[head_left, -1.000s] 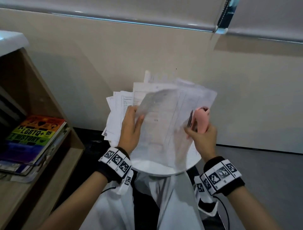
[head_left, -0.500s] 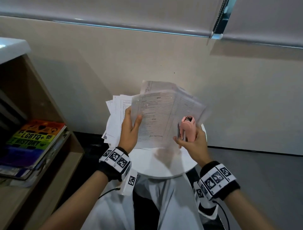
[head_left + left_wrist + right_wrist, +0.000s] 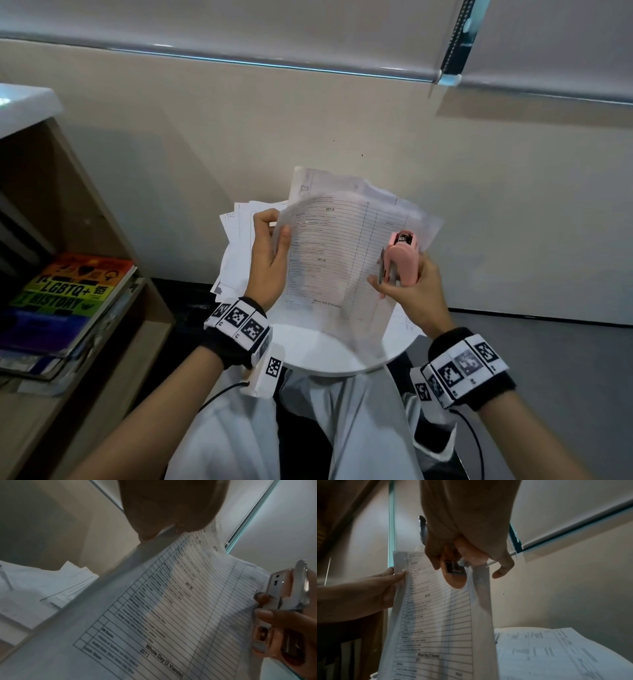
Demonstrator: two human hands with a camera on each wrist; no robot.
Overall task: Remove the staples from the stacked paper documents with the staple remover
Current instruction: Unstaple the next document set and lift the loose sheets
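The left hand [image 3: 269, 260] pinches the left edge of a lined printed document [image 3: 337, 260], thumb on the front of the sheet and fingers behind it, and holds it lifted and tilted above a round white counter [image 3: 339, 359]. From the right wrist view the left fingertips [image 3: 399, 574] press the folded left margin of the same document [image 3: 433, 622], whose lower part carries the heading "Whole Day (2 Viands)".

The right hand [image 3: 412, 294] is wrapped round a pink staple remover [image 3: 402, 258] and holds it upright at the right edge of the document, the metal blade facing the paper. In the left wrist view the staple remover [image 3: 281, 601] sits against the sheet's right side, the right hand's fingers [image 3: 278, 620] curled round its body; whether its blade has hooked a staple cannot be told.

Beneath the raised sheet a loose stack of papers [image 3: 239, 240] lies on the counter, fanned out to the left and behind. To the far left, a wooden shelf [image 3: 113, 342] holds a rainbow-coloured book [image 3: 68, 291] lying flat on other books. A beige wall [image 3: 513, 205] stands behind the counter.
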